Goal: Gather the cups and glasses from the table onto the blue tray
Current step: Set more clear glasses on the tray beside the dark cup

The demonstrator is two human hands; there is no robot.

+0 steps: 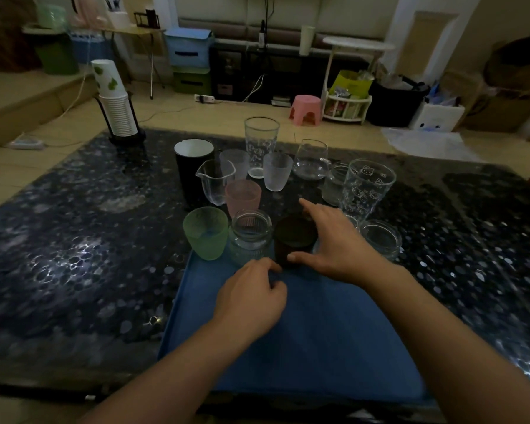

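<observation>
A blue tray [303,341] lies at the table's near edge. Along its far rim stand a green frosted cup [206,232], a clear ribbed jar [251,237] and a dark brown cup [292,238]. My right hand [337,243] spans the dark brown cup, thumb on its near side and forefinger behind it. Just in front of the jar, my left hand [251,296] hovers over the tray with curled fingers and holds nothing. Further back on the table are a pink cup [243,195], a black mug [193,166], a clear pitcher [215,180] and several clear and frosted glasses.
The dark speckled table [74,255] carries a stack of paper cups in a black holder [117,108] at its far left. A short clear jar [381,238] and a tall printed glass [366,189] stand close to my right hand. A pink stool [306,109] stands on the floor beyond.
</observation>
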